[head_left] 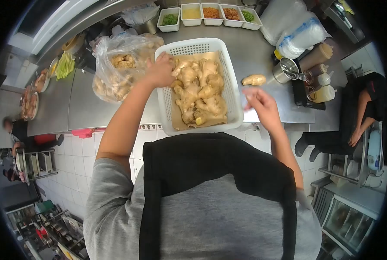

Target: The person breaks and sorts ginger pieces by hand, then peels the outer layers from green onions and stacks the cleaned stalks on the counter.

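Note:
A white plastic basket (235,86) with slotted walls stands at the counter's near edge, lined with brown paper. Knobby ginger roots (197,93) fill its middle. My left hand (161,71) lies across the basket's left rim, thumb outside and fingers curled over inside, close to the ginger. Just off the right wall is my right hand (262,104), slightly blurred, its fingers apart and nothing visible in them. A single piece of ginger (254,79) rests on the steel just beyond that hand. Left of the basket sits a clear plastic bag (104,58) with more ginger inside.
Several white tubs (190,14) of chopped ingredients line the counter's back. A metal container (285,71) and squeeze bottles (324,94) stand right, near plastic-wrapped packs (299,34). Lettuce (65,66) lies left. Another person (362,108) is at the right; more people appear far left.

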The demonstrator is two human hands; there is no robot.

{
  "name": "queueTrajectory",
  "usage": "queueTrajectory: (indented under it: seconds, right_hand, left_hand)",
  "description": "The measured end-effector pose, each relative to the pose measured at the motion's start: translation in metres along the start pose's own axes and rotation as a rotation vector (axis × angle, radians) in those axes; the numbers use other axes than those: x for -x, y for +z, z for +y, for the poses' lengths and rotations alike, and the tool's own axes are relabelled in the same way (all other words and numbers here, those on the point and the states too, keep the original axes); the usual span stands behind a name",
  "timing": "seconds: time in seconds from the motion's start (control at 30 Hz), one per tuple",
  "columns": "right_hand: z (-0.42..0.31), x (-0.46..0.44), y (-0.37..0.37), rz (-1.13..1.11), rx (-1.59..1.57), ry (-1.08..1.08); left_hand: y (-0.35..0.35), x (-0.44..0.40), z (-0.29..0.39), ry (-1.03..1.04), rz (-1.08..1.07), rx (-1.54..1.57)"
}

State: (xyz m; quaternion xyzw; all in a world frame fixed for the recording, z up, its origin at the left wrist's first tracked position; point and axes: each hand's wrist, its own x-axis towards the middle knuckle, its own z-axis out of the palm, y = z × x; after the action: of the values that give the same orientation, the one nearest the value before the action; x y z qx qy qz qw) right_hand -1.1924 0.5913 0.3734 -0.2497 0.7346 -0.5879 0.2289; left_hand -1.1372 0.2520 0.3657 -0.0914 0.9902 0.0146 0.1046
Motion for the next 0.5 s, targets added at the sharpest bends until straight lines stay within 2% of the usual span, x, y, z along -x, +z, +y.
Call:
queueTrajectory:
  seconds: [0.1,0.17,0.23,0.27,0.3,0.4,0.5]
  right_hand:
    - [-0.013,-0.056,0.033,-0.032,-0.003,-0.239]
    - [-0.019,-0.092,0.057,-0.092,0.342,-0.375]
    - [-0.008,-0.111,0.095,-0.004,0.647,-0.552]
    - [-0.003,-0.116,0.107,0.044,0.800,-0.637]
    - [-0.015,-0.110,0.109,-0.100,0.762,-0.482]
    - [-0.004,-0.101,0.104,-0.031,0.615,-0.490]
    - [-0.016,-0.084,0.079,-0.026,0.550,-0.340]
  left_hand:
    - [-0.001,-0.003,-0.002,-0.004,0.003,0.057]
    - [-0.004,-0.004,-0.002,0.009,0.069,0.144]
    - [-0.008,0.002,0.002,0.046,0.194,0.282]
    - [-0.013,0.004,0.004,0.022,0.147,0.385]
    - [-0.022,0.006,0.008,-0.002,0.099,0.489]
    - [-0.016,0.000,-0.004,0.007,0.059,0.746]
    - [-0.020,-0.003,-0.018,-0.011,0.095,1.116]
